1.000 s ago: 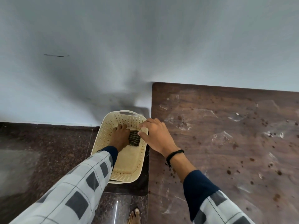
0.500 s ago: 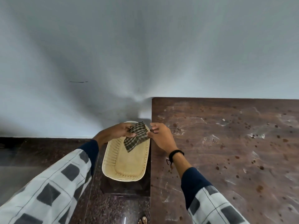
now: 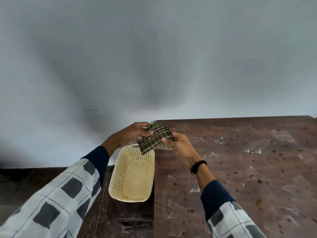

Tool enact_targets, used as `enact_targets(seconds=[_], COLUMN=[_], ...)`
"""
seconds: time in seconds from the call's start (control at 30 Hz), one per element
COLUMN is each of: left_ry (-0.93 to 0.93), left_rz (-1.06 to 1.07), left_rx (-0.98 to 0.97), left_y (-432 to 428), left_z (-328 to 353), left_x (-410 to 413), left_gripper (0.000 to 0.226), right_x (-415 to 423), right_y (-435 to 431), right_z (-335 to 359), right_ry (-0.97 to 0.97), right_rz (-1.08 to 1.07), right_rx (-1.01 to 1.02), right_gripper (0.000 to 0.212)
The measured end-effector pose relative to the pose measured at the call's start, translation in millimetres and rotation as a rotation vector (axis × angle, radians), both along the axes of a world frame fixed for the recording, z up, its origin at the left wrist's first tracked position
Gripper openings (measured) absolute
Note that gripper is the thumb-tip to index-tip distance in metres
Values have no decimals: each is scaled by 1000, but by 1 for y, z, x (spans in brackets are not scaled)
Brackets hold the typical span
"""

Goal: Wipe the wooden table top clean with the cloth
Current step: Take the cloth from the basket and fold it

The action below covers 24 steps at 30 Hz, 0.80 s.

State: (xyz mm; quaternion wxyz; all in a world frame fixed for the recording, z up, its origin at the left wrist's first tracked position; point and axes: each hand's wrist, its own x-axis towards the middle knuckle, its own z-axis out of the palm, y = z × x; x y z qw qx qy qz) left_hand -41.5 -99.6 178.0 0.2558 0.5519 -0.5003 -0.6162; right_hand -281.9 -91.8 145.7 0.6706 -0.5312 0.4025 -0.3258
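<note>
The left hand (image 3: 135,132) and right hand (image 3: 178,145) each pinch the checked cloth (image 3: 155,137) in the air, the left at its 9 o'clock side and the right at its 3 o'clock side. The cloth hangs over the 12 o'clock end of the cream perforated basket (image 3: 120,169), which sits just beside the 9 o'clock edge of the stained wooden surface (image 3: 240,169).

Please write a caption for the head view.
Left hand and right hand hold the checked cloth near the basket, beside the stained table.

No readable text, label, brand, number or sign shows anywhere
</note>
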Motion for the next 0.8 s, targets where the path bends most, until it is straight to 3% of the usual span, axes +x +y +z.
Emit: enact_targets(seconds=[0.2,0.3,0.4,0.47,0.57,0.7,0.8], left_ry=[-115,-135,-83,-5,-159,-327,-384], left_rz=[81,137,300,224,13,116,118], left_rx=[-19,-15,-166,-233,-240,-384,-418], left_y=[18,28,40,49,55,44,37], left_z=[-25,-37,-45,-48,-53,-55,-47], left_x=[-42,-65,-83,-91,-109,-122,-121], left_gripper=[25,36,44,55,70,32,22], right_x=[-30,-48,-59,-63,-68,-74,-85], right_y=[8,10,10,9,5,-3,-10], right_z=[8,9,9,9,11,9,3], right_ry=[87,152,177,188,230,272,383], right_rz=[29,58,12,-70,-140,-168,-211], right_rx=[-109,-130,-139,-148,-155,-210,-296], right_gripper=[20,18,20,20,19,16,22])
